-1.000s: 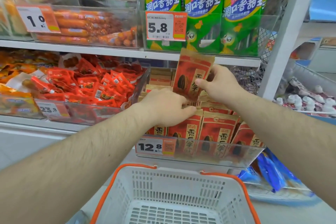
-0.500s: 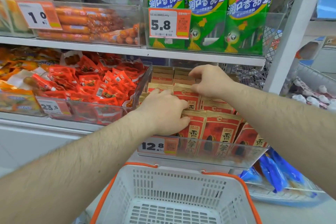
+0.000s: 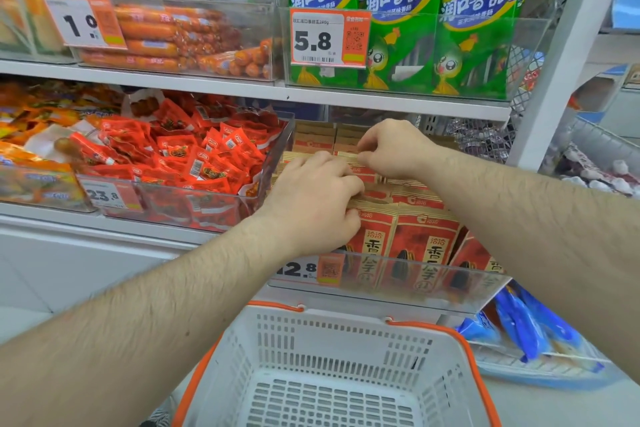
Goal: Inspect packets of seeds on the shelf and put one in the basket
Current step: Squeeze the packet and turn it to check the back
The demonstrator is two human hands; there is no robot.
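Green sausage bags (image 3: 405, 17) stand upright in a clear bin beside orange sausages (image 3: 166, 38). Below them, small red packets (image 3: 194, 156) fill another clear bin. Blue packages (image 3: 519, 326) lie lower right.

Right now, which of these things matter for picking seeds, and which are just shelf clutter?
Part of the job:
red-and-tan paper seed packets
white plastic basket with orange rim
left hand, right hand, both fingering packet tops

Just there:
green sausage bags
small red snack sachets
orange sausages
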